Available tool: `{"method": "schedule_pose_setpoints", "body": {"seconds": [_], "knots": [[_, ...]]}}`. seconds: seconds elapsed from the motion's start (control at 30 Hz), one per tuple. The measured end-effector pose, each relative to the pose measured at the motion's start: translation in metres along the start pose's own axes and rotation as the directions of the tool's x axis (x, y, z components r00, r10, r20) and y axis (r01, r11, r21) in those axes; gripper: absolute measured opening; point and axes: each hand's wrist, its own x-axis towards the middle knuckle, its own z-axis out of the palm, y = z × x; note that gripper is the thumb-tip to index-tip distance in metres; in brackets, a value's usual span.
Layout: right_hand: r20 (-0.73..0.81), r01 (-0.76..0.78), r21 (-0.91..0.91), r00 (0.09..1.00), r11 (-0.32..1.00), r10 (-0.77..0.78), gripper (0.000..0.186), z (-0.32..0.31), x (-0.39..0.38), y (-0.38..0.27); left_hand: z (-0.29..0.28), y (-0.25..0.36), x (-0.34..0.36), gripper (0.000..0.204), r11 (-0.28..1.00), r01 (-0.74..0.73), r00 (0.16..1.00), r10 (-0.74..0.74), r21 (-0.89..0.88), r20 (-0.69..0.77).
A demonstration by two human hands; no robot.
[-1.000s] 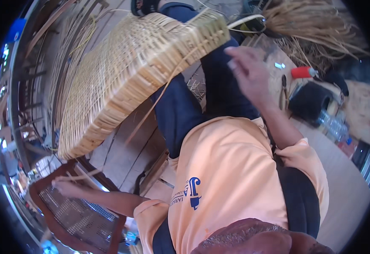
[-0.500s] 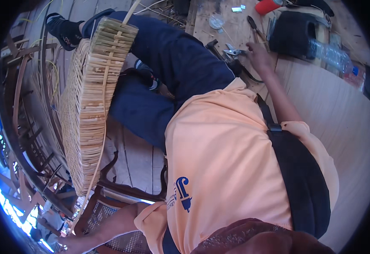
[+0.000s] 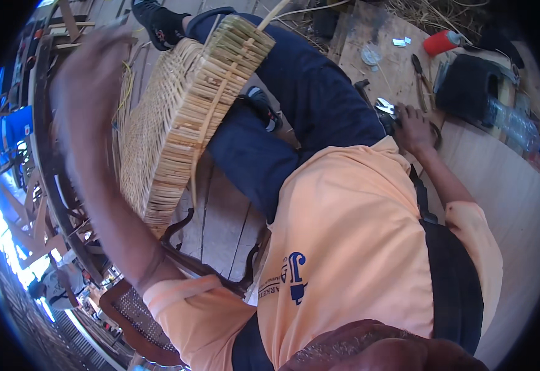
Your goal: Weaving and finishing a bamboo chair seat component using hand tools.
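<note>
A woven rattan piece (image 3: 174, 139) with a thick, ridged edge stands tilted against my legs. A thin rattan strand (image 3: 215, 111) runs along that edge, with a loose tail hanging from its lower part. My left hand (image 3: 94, 68) is raised at the far left, beyond the woven piece. Motion smears its fingers, so whether it holds anything is unclear. On the right, my right hand (image 3: 416, 128) rests over the handles of the pruning shears (image 3: 385, 107), fingers bent around them. The shears' bright blades point away from the hand, close to my thigh.
Pliers (image 3: 419, 77), a red can (image 3: 441, 42), a black case (image 3: 468, 85) and a clear plastic bottle (image 3: 517, 125) lie on the wooden board at right. A carved chair frame with cane mesh (image 3: 135, 315) stands at lower left. Curved wooden parts (image 3: 47, 154) line the left.
My left hand has swung up from the lower left, and the strand no longer stretches down to it. My right hand has drawn back onto the shears' handles. The view has shifted.
</note>
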Motion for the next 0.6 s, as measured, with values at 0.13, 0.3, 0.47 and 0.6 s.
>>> {"method": "schedule_pose_setpoints", "body": {"seconds": [0.13, 0.3, 0.47, 0.6], "knots": [[0.138, -0.028, 0.154, 0.99, 0.988, 0.006, 0.067, -0.046, -0.037, 0.014, 0.072, 0.037, 0.051, 0.03, 0.932, -0.343, 0.929, 0.355, -0.119, 0.102], [0.101, 0.012, 0.382, 0.993, 0.924, -0.055, 0.05, -0.101, -0.037, -0.025, 0.097, 0.061, 0.075, 0.034, 0.95, -0.281, 0.862, 0.313, -0.137, 0.398], [0.03, 0.056, 0.666, 0.994, 0.743, -0.101, 0.051, -0.154, 0.035, -0.123, 0.109, 0.089, 0.086, 0.033, 0.967, -0.227, 0.814, 0.253, -0.114, 0.523], [-0.176, 0.25, 0.653, 0.968, 0.715, -0.178, 0.055, -0.17, 0.074, -0.168, 0.097, 0.11, 0.085, 0.03, 0.92, -0.3, 0.753, 0.391, -0.253, 0.529]]}}
